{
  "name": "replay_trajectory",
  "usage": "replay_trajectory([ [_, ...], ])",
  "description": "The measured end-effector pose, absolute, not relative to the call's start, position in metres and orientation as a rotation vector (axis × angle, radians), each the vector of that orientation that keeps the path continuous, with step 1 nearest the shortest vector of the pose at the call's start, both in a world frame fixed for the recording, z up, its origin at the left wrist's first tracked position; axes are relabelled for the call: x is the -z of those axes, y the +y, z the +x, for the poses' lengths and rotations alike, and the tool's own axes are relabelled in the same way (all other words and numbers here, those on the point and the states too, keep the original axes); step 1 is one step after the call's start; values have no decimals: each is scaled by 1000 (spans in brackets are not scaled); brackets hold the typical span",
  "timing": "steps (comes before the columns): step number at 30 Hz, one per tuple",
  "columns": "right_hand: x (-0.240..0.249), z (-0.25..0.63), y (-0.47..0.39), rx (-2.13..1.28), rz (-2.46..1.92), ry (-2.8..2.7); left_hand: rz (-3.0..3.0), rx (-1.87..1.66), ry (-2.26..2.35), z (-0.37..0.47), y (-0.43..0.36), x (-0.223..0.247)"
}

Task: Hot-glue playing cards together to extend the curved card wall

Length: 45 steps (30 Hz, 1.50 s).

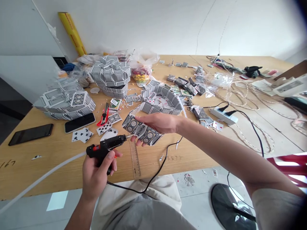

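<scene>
My left hand [97, 174] is wrapped round the handle of a black hot glue gun [105, 147], with a long white glue stick [48, 177] trailing from its back end. The gun's nozzle points right and meets the near edge of a folded strip of playing cards [141, 131]. That strip, with dark patterned backs, is gripped by my right hand [159, 123], thumb on top and fingers underneath. Just beyond it stands an open-topped box built of playing cards [161, 99], with loose cards inside. A clear ruler [135, 161] lies below the strip.
Two card-built boxes [109, 76] [66, 100] stand at the back left. Two phones [31, 134] [80, 123], a red-handled cutter [104, 115] and loose cards [82, 135] lie nearer. Card packs [187, 84] are scattered behind. A power strip [224, 115] with cables sits right.
</scene>
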State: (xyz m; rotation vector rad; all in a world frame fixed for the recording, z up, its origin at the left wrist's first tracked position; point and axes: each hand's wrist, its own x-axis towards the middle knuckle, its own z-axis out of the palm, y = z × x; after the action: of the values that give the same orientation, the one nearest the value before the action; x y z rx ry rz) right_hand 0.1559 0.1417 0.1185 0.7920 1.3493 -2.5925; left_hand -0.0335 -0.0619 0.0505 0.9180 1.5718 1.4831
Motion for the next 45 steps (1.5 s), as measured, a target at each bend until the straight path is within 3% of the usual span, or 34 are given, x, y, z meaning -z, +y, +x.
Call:
replay_trajectory([
  [25,-112,119,138,2516,995,1246,1432,-1347,2026,-51,-66,-22],
  [45,-110,117,142,2425,938,1304,1912,-1735,2035,-38,-49,-16],
])
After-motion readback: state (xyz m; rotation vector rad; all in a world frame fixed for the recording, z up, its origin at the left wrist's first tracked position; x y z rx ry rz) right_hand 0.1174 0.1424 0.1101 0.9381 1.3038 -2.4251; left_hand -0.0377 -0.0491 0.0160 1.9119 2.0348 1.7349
